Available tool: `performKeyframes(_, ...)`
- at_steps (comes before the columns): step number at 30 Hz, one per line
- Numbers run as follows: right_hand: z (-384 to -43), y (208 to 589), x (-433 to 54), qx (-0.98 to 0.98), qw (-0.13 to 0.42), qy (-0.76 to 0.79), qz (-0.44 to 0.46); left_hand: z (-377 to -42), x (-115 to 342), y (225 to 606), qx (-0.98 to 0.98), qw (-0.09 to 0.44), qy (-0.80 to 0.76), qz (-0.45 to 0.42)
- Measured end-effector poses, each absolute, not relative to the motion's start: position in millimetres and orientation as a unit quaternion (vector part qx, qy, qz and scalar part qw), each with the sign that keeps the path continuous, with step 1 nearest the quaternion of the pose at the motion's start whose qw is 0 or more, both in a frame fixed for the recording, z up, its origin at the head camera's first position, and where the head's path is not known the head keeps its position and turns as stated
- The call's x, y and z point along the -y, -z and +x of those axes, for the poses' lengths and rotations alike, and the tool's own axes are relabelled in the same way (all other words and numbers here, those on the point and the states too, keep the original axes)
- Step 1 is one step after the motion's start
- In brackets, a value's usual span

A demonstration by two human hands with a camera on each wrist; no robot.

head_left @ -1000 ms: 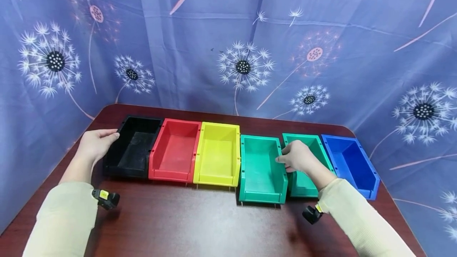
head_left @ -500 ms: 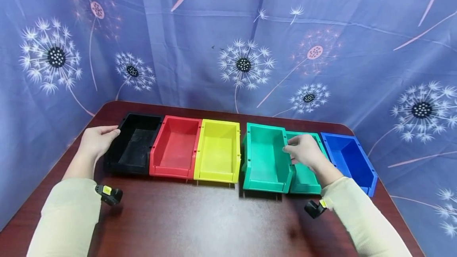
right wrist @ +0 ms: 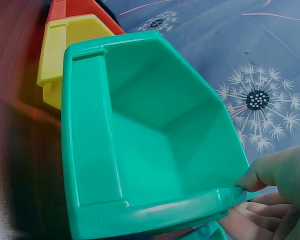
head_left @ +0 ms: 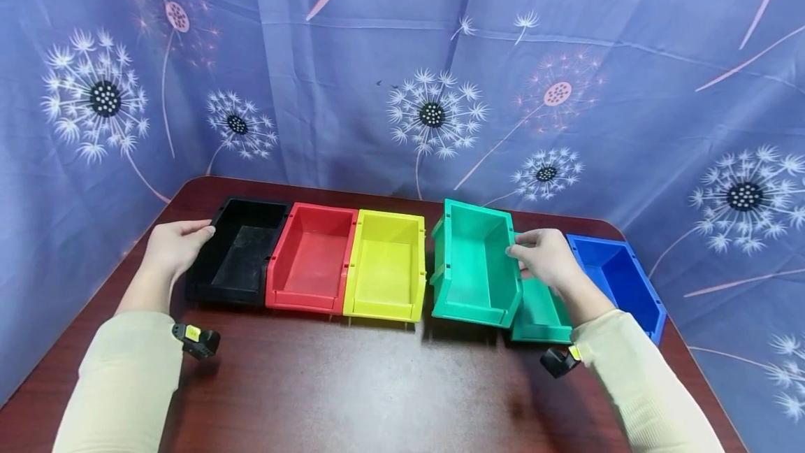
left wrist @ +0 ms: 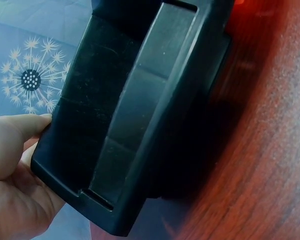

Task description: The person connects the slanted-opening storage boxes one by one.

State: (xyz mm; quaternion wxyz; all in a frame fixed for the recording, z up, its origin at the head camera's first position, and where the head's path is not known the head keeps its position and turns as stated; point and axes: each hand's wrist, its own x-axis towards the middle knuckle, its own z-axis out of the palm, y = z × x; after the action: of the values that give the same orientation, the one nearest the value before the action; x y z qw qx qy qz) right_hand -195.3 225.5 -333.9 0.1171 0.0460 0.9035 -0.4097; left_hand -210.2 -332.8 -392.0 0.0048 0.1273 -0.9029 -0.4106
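My left hand (head_left: 171, 252) pinches the left wall of a black storage bin (head_left: 242, 257), thumb over the rim and fingers outside, as the left wrist view shows. My right hand (head_left: 546, 259) grips the right wall of a green storage bin (right wrist: 155, 135) between thumb and fingers. This bin is raised off the table, its open side tipped toward me. A second green storage bin (head_left: 542, 317) stands behind and to the right, partly hidden by the raised bin and my right hand.
A red bin (head_left: 314, 257) and a yellow bin (head_left: 385, 264) stand side by side to the right of the black one. At the right end is a blue bin (head_left: 619, 282). A blue dandelion-print cloth (head_left: 352, 89) hangs behind the brown table (head_left: 352, 383).
My right hand has lifted the front green bin and shifted it back and to the right, so it overlaps the second green bin more. My left hand stays at the black bin.
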Motion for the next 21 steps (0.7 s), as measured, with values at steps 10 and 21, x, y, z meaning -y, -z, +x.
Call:
performKeyframes(10, -203.3, 331.2, -225.0, -0.904, 0.111, 0.410, 0.047, -209.8, 331.8, 391.2, 0.901, -0.001, 0.413, 0.133)
performKeyframes(21, -206.3, 332.0, -223.1, -0.902, 0.120, 0.413, 0.037, -209.6, 331.8, 391.3, 0.903, 0.000, 0.407, 0.135)
